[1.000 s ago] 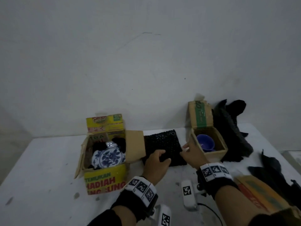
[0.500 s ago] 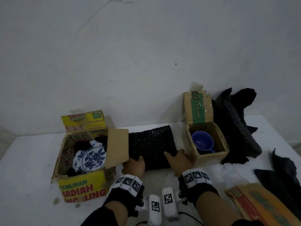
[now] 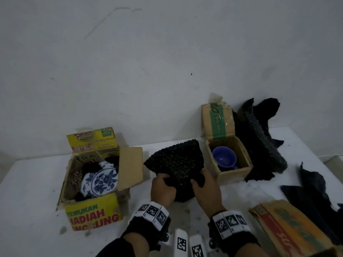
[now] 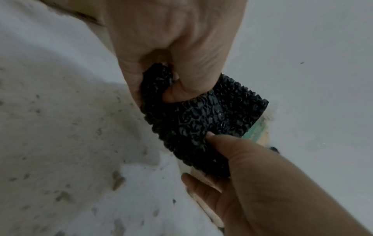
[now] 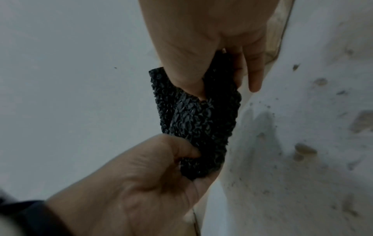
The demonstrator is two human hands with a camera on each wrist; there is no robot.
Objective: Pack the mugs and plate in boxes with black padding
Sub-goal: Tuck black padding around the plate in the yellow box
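Note:
A sheet of black bubble padding [image 3: 176, 160] is lifted off the white table between two boxes. My left hand [image 3: 162, 186] grips its near left edge and my right hand [image 3: 202, 184] pinches its near right edge. The wrist views show the padding [image 4: 201, 121] [image 5: 203, 124] held by both hands. A blue-and-white plate [image 3: 100, 179] stands tilted on black padding in the yellow box [image 3: 92, 214] at left. A blue mug [image 3: 223, 158] sits in the small brown box [image 3: 234, 173] at right.
More black padding [image 3: 259, 138] is heaped behind and right of the small box, with another dark piece [image 3: 315, 186] at far right. A flattened cardboard box [image 3: 289, 229] lies at the near right. The wall rises just behind the table.
Both hands took hold of the padding sheet, which lay flat on the table, and raised its near edge so it now bunches up between them.

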